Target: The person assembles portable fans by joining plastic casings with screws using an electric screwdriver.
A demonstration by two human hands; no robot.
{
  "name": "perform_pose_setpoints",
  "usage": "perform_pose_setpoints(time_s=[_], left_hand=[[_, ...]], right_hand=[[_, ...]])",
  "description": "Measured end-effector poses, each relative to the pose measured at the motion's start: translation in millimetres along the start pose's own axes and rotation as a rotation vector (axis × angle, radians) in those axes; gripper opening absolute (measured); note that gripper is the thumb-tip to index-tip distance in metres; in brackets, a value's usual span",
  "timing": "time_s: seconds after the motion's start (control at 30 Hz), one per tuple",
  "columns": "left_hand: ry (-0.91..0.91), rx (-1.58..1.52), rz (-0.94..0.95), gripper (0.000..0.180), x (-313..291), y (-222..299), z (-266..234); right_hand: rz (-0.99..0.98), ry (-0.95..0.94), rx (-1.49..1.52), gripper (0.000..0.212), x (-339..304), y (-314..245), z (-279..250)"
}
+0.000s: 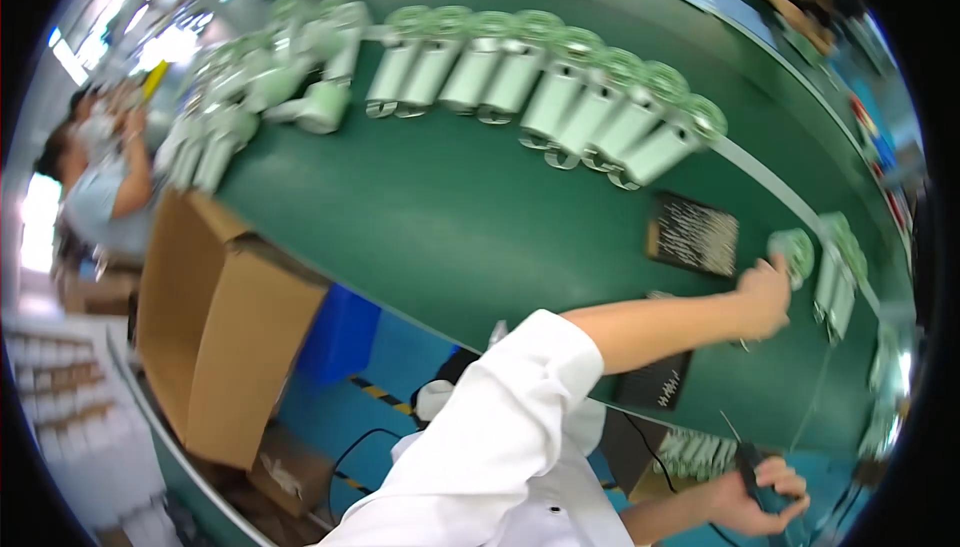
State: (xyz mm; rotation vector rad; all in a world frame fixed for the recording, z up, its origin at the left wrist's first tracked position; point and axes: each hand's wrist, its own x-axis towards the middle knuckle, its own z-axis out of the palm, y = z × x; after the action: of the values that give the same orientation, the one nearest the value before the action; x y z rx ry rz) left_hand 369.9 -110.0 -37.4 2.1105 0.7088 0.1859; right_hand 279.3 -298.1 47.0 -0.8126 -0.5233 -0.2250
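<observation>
Workbench: green top (440, 217), curving across the view, its near edge just past the white sleeve (490, 427).
Right hand: low at the right, this hand (745, 505) is closed around a dark screwdriver (748, 464), its thin bit slanting up and to the left.
Black tray: beyond the sleeve, near the bench edge, the small tray (655, 385) carries a few screws.
Left hand: stretched across to the right, the hand (765, 299) has its fingers at a pale green fan; blur leaves it unclear whether they are clamped on it.
Fan: its round head (797, 255) sits just beyond the left hand, much the nearer one; the screwdriver bit is well apart, on the near side. Most of its body is hidden, so its long axis cannot be told.
Screw tray: beside the left hand, filled with screws (698, 235).
Row of fans: farther off, bodies (515, 85) side by side, heads away.
Co-worker: seated at far left (100, 209).
Writing: no labels or brands can be read.
</observation>
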Motion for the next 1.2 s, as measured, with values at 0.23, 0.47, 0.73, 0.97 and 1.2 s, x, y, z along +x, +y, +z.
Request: perform_pose_setpoints(time_s=[0.23, 0.47, 0.73, 0.97, 1.2], left_hand=[[0.442, -0.088, 0.280, 0.048, -112, -58, -217], [1.301, 0.401, -0.023, 0.022, -274, -283, -438], [1.161, 0.952, -0.504, 0.050, -385, -416, -557], [0.890, 1.098, -0.597, 0.055, -378, -439, -586], [1.144, 1.004, -0.148, 0.041, -374, -371, -584]], right_hand=[[0.007, 0.252, -0.082, 0.019, -3, 27, 40], [0.099, 0.156, -0.074, 0.023, -21, 58, 76], [0.075, 0.062, -0.130, 0.021, -29, 58, 117], [-0.002, -0.025, -0.193, 0.017, -47, 60, 149], [0.119, 0.027, -0.127, 0.016, -50, 74, 156]])
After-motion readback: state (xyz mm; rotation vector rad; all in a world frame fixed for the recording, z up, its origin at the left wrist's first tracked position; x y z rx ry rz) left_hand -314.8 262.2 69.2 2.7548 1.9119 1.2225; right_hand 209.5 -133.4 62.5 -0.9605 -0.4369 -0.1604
